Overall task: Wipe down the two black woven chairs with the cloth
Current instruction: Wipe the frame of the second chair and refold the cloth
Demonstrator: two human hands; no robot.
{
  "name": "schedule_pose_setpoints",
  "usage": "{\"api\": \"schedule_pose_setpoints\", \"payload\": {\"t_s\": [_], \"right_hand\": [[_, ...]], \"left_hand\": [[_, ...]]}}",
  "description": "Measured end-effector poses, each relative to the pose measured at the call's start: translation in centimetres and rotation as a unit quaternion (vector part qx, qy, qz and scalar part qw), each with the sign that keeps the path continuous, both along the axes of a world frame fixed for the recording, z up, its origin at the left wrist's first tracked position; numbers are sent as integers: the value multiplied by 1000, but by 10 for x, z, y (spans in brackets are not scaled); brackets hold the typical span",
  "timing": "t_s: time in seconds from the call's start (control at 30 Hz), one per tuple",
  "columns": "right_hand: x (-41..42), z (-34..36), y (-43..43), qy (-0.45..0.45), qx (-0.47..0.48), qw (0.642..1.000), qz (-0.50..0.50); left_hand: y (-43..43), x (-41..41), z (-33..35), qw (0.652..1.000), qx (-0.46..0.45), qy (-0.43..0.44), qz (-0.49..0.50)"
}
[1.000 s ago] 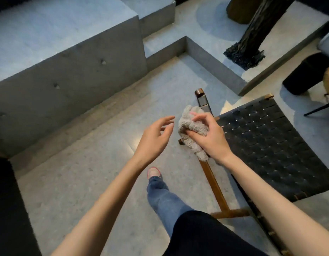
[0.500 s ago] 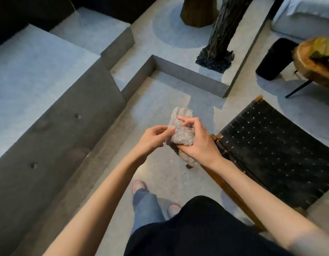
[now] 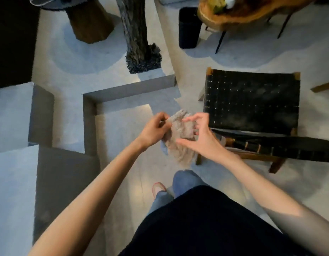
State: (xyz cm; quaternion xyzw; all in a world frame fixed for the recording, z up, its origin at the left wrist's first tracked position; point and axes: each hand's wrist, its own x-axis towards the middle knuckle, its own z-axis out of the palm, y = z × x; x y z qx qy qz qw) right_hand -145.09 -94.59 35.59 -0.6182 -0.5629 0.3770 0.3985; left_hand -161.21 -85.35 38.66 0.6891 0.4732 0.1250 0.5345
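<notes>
**Head view, all places given against the chair.**

- **Chair** [image 3: 252, 102]: it has a black woven seat on a wooden frame and is standing to the right of your hands. Its near left corner is lying just beside your right hand. No second chair is showing plainly.
- **Cloth** [image 3: 180, 132]: it is grey-beige, fluffy and bunched. It is hanging in the air just left of the chair's near corner, clear of the seat, with its lower end drooping toward the floor [image 3: 123, 137].
- **Left hand** [image 3: 154, 129]: you are pinching the cloth's upper edge between thumb and fingertips, on the side away from the chair.
- **Right hand** [image 3: 201, 139]: you are curling thumb and fingers round the chair-side half. The forefinger is arching loose above it, so the hold is looking light.
- **Risks, as judged:**
  - You seem to be refolding, and wiping is not yet under way.
  - If both hands are shifting at once, the cloth may slip and drop, picking up grit that you would be rubbing into the weave.
  - A loose wad may catch on the frame's corner or skip the gaps between straps.
  - The concrete step [image 3: 88, 126] is rising left of the chair, near your shoe [image 3: 159, 189]. Sidestepping while watching the cloth is risking a stumble.
</notes>
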Motion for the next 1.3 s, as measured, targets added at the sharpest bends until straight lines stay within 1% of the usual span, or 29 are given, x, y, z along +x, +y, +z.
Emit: {"api": "schedule_pose_setpoints", "payload": {"t_s": [0.03,0.1,0.2,0.27,0.33,0.4,0.43,0.5,0.53,0.6,0.7,0.77,0.83,0.97,1.0,1.03,1.07,1.13,1.2,1.3], "right_hand": [[0,-2,5,12,-5,999,-44],[4,-6,14,12,-33,993,-113],[18,-11,26,-30,-102,980,-170],[30,-17,33,-66,-137,971,-186],[43,-24,41,-111,-140,962,-206],[58,-32,52,-145,-135,953,-228],[64,-35,56,-138,-135,951,-243],[78,-40,66,-77,-146,946,-280],[84,-41,72,-45,-159,939,-302],[94,-40,84,-11,-177,917,-358],[106,-37,96,13,-161,875,-456],[113,-34,98,35,-154,846,-509],[114,-32,96,51,-147,815,-558],[106,-39,90,64,-147,741,-652],[104,-41,90,67,-146,720,-675],[101,-42,90,67,-145,696,-700],[98,-44,90,66,-145,670,-725],[92,-47,93,69,-149,618,-769],[85,-50,99,69,-173,577,-795],[79,-53,114,84,-172,515,-836]], "left_hand": [[12,3,0,998,19,17,-56],[36,13,-3,984,61,49,-163],[70,33,-9,945,120,73,-295],[91,50,-15,921,140,67,-358],[114,72,-22,896,151,63,-413],[138,98,-30,863,183,75,-465],[149,112,-35,844,196,83,-492],[172,145,-39,814,212,88,-533],[182,161,-38,805,219,86,-545],[199,191,-38,789,257,76,-552],[212,229,-38,762,366,42,-533],[213,252,-39,754,394,40,-523],[209,275,-43,751,370,30,-546],[187,316,-50,743,267,-19,-614],[182,324,-53,735,249,-36,-630],[177,332,-55,720,237,-56,-650],[172,340,-59,697,232,-73,-675],[164,356,-67,656,219,-74,-718],[158,368,-74,638,206,-69,-738],[152,377,-79,609,186,-106,-764]]}}
